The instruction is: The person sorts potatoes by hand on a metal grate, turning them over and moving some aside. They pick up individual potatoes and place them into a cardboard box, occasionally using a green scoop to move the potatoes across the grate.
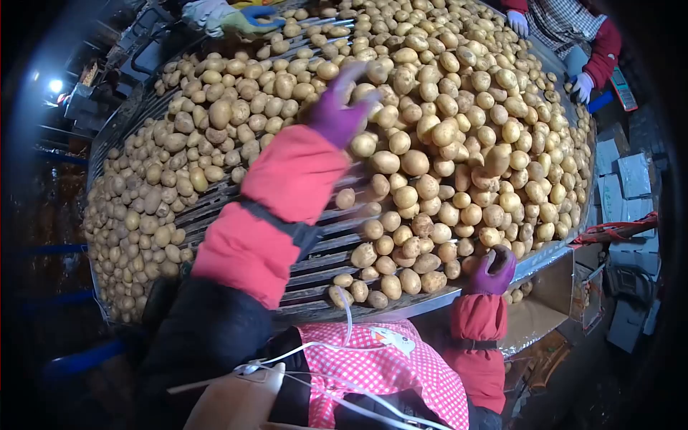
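Slatted metal rollers form the sorting table (315, 258), which carries a deep layer of potatoes (444, 136) from the far edge down to the near rim. Bare rollers show only in a strip under my left forearm, so loose potatoes rest in the grooves between the bars rather than rolling free.

My left hand (337, 107), in a purple glove, is stretched out over the middle of the heap, fingers spread and apart, closed on nothing. It is blurred, so contact with the potatoes beneath cannot be confirmed.

My right hand (493, 274), also gloved in purple, sits at the near right rim of the table, curled just beside a potato at the edge (502, 236); whether the fingers are closed on anything I cannot tell.

Below that rim stands an open cardboard box (534, 319) with a few potatoes inside.

Across the table, a co-worker's white-gloved hands (584, 86) rest at the far right edge, and another gloved hand (215, 16) works at the far left. Stacked cartons (631, 179) line the right side; the surrounding room is dark.
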Demonstrator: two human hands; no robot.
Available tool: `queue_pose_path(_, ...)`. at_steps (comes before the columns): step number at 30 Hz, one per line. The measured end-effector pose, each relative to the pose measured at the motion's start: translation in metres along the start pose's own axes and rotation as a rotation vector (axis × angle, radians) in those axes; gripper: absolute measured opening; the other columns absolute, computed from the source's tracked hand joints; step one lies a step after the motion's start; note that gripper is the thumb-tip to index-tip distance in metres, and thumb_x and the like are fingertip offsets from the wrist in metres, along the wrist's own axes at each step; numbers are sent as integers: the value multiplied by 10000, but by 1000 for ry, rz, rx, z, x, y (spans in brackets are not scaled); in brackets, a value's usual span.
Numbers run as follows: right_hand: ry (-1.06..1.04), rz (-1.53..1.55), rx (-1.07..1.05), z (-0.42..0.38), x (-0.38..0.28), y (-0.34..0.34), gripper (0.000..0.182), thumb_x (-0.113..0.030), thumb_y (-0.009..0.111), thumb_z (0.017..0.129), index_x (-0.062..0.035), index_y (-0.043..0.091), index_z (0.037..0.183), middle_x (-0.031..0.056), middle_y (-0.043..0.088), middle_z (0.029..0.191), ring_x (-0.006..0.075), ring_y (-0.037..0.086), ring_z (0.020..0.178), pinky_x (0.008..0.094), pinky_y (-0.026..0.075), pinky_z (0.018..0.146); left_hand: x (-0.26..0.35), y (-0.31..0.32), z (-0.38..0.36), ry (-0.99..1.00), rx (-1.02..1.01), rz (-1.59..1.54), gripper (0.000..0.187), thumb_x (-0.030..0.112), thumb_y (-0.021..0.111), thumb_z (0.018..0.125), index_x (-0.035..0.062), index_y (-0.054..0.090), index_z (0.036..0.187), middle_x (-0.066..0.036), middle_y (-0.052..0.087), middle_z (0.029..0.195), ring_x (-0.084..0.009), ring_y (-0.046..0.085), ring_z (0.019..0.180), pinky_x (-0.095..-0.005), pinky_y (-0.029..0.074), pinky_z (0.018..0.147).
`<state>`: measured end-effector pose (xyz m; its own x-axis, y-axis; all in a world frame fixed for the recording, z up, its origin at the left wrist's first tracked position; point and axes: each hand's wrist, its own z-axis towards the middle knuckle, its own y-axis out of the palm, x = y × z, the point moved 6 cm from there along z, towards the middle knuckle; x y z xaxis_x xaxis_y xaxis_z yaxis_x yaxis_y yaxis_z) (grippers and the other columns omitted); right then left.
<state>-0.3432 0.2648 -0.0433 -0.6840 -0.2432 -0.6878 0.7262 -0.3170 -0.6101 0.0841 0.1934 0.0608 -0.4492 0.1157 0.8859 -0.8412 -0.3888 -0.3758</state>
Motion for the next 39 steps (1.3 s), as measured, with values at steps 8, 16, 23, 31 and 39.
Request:
queue_pose_path(8,9,-86,-24,-1,4,1,270,-52,609,794,-7,609,1060,152,589,1051,288,601,961,392,499,862,-143,-184,-149,-41,528,795,464,215,729,841,65,614,1264,-184,618,1218,-363,549,1176,-471,433,1031)
queue_pose_path(16,76,-84,-29,-5,31,8,243,-67,597,870,-13,594,1107,117,597,1045,239,596,955,350,489,855,-136,-150,-151,120,532,682,325,198,766,783,100,709,1087,-177,611,1216,-417,498,1177,-511,393,1043)
queue_pose_path(23,134,-86,-38,-2,21,6,216,-65,607,860,-5,598,1067,133,587,1014,260,596,922,362,495,848,-64,-51,-152,261,234,304,429,166,753,769,79,631,1171,-157,612,1180,-342,580,1113,-429,446,990)
queue_pose_path(31,51,-37,-25,-2,34,4,245,-33,621,803,-9,603,1045,129,587,983,264,599,920,361,492,856,-22,-12,-131,84,146,220,544,221,747,791,132,581,1302,-160,513,1393,-339,517,1243,-445,437,1030)
queue_pose_path(39,53,-16,-22,-1,23,4,235,-29,625,798,-13,614,1033,128,594,961,266,600,891,362,493,835,-2,56,-64,140,-658,1094,521,436,805,675,194,675,1118,-55,618,1094,-266,540,1108,-457,391,977)
